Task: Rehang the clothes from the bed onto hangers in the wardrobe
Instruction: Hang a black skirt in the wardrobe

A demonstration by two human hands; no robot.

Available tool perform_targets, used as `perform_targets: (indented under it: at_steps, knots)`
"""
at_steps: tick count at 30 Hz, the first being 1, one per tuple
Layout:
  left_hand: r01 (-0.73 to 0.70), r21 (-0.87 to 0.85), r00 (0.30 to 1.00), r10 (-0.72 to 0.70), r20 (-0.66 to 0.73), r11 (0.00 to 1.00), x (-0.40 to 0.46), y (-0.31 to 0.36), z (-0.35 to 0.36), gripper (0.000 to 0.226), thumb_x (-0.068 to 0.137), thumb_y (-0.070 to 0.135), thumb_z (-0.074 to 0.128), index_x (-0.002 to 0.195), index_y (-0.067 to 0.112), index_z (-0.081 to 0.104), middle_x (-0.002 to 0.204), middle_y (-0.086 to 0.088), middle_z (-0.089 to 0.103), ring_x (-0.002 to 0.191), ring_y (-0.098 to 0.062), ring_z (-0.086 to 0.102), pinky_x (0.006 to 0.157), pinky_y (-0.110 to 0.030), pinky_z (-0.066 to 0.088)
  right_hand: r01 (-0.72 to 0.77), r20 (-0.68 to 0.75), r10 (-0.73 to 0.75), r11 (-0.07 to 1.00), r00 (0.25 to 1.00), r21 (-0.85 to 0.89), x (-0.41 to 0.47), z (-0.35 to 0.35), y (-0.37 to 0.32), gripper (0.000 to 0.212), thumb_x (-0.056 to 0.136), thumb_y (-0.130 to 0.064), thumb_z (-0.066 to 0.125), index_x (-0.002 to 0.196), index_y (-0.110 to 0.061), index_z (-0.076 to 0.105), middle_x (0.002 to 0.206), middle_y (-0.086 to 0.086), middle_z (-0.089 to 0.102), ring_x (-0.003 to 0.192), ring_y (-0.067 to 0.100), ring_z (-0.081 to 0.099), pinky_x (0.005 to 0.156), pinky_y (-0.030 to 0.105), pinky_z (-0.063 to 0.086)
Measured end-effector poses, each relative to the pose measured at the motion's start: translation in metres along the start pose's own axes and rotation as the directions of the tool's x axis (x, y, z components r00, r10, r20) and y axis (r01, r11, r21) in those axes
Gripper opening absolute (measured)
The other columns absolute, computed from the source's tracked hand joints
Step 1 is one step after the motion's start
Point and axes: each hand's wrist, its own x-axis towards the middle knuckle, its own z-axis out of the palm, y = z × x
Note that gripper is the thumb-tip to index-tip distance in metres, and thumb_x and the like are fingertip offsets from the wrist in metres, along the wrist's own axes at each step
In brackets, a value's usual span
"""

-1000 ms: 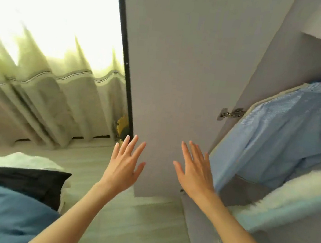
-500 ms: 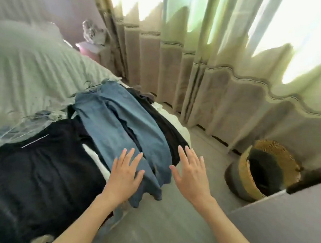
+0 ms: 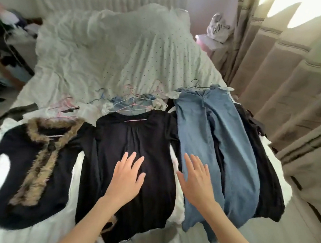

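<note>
Clothes lie spread on the bed (image 3: pixel 112 43). A black top (image 3: pixel 134 138) on a thin hanger is in the middle, a black cardigan with brown fur trim (image 3: pixel 40 148) to its left, blue jeans (image 3: pixel 223 139) to its right over another dark garment (image 3: pixel 265 172). Several wire hangers (image 3: pixel 129 104) lie tangled above the black top. My left hand (image 3: pixel 126 179) hovers flat over the black top, fingers straight. My right hand (image 3: pixel 197 180) is spread at the jeans' left edge. Neither holds anything. The wardrobe is out of view.
A crumpled dotted white duvet (image 3: pixel 123 54) covers the far half of the bed. Beige curtains (image 3: pixel 290 79) hang along the right. A cluttered stand (image 3: pixel 2 49) is at the far left, a pink bedside unit (image 3: pixel 207 43) at the back right.
The view swung from the wardrobe door leftward to the bed. Both hands stayed raised and flat, now over the black top and jeans.
</note>
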Motion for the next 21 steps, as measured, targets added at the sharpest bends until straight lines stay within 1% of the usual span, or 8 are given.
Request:
perform_targets:
  at_steps: [4,7,11,14,17,19,21]
  knots:
    - [0.063,-0.040,0.998,-0.064,-0.023,0.997,0.051,-0.004,0.003,0.050,0.099,0.032,0.034,0.147,0.021,0.020,0.156,-0.002,0.010,0.144,-0.020,-0.003,0.115,-0.036,0.004,0.071,0.060,-0.071,0.997,0.996,-0.009,0.064,0.007,0.002,0.059,0.099,-0.040,0.033,0.149,-0.020,0.010,0.156,0.003,0.014,0.145,0.019,0.005,0.116,0.037,0.004]
    - [0.129,-0.036,0.990,-0.127,0.065,0.991,0.094,-0.010,0.014,0.051,0.100,0.033,0.032,0.147,0.021,0.018,0.157,-0.002,0.006,0.144,-0.021,-0.006,0.115,-0.036,0.004,0.104,0.127,-0.103,0.995,0.987,0.000,0.122,0.014,0.011,0.058,0.098,-0.038,0.036,0.149,-0.018,0.014,0.155,0.004,0.018,0.144,0.020,0.009,0.116,0.038,0.006]
    - [0.199,0.058,0.967,-0.206,0.152,0.978,0.152,-0.027,0.021,0.052,0.100,0.034,0.030,0.148,0.021,0.015,0.157,-0.004,0.004,0.144,-0.024,-0.008,0.115,-0.040,0.003,0.137,0.158,-0.130,0.990,0.979,-0.031,0.204,0.026,0.023,0.058,0.097,-0.035,0.042,0.146,-0.013,0.023,0.150,0.009,0.029,0.140,0.026,0.022,0.115,0.040,0.017]
    - [0.292,0.096,0.935,-0.305,0.182,0.952,0.187,-0.051,0.029,0.055,0.099,0.038,0.032,0.148,0.022,0.013,0.157,-0.005,0.002,0.144,-0.026,-0.007,0.115,-0.043,0.003,0.253,0.275,-0.209,0.958,0.938,-0.134,0.262,0.044,0.026,0.060,0.097,-0.039,0.038,0.148,-0.015,0.017,0.152,0.007,0.024,0.142,0.023,0.017,0.116,0.040,0.011]
    - [0.365,0.127,0.896,-0.385,0.220,0.922,0.205,-0.079,0.047,0.060,0.098,0.040,0.034,0.149,0.023,0.007,0.157,-0.007,-0.004,0.143,-0.027,-0.009,0.115,-0.043,0.002,0.336,0.361,-0.256,0.925,0.896,-0.177,0.315,0.068,0.025,0.061,0.097,-0.039,0.037,0.148,-0.015,0.014,0.153,0.005,0.021,0.143,0.021,0.014,0.116,0.039,0.009]
    - [0.400,0.135,0.871,-0.422,0.253,0.907,0.213,-0.096,0.061,0.063,0.097,0.040,0.035,0.149,0.023,0.003,0.156,-0.008,-0.009,0.143,-0.028,-0.009,0.115,-0.043,0.003,0.340,0.375,-0.255,0.923,0.891,-0.180,0.348,0.086,0.023,0.061,0.097,-0.037,0.039,0.148,-0.013,0.017,0.153,0.008,0.022,0.142,0.023,0.015,0.115,0.040,0.010]
    - [0.435,0.136,0.840,-0.456,0.295,0.890,0.218,-0.111,0.073,0.065,0.097,0.041,0.036,0.149,0.023,-0.001,0.156,-0.008,-0.010,0.143,-0.028,-0.009,0.115,-0.043,0.004,0.287,0.347,-0.211,0.941,0.914,-0.182,0.378,0.102,0.020,0.061,0.096,-0.035,0.043,0.146,-0.010,0.021,0.152,0.011,0.024,0.142,0.026,0.016,0.114,0.042,0.011]
